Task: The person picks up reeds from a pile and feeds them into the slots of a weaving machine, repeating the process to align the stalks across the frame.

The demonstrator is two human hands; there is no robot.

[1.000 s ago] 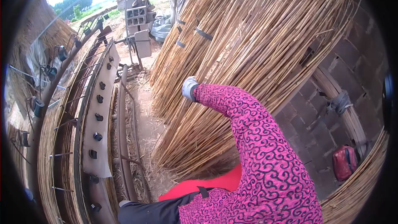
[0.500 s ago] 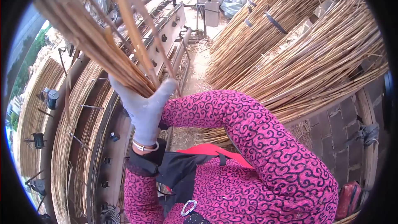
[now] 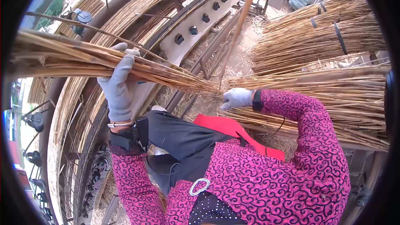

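A bundle of thin tan reeds (image 3: 166, 75) lies nearly level across the front of me, its loose end blurred at the far left. My gloved left hand (image 3: 118, 83) is wrapped round its middle, thumb and fingers on top. At the narrow right end, my gloved right hand (image 3: 238, 98) is closed at the reed tips; its fingertips are partly hidden. One single reed (image 3: 241, 21) slants up steeply from beside these tips. Another thin reed (image 3: 100, 31) sticks out above the bundle on the left.
On the right lie large stacks of reeds (image 3: 308, 41), with dark straps across the upper one. A curved metal frame with a pale rail (image 3: 196, 27) and black knobs runs along the left, beside long reed layers (image 3: 62, 150). Straw litters the ground (image 3: 246, 37).
The bundle has swung from upright down to nearly level, pointing left. My right hand, hidden before behind the left, has moved right to the reed tips. The view has turned left.
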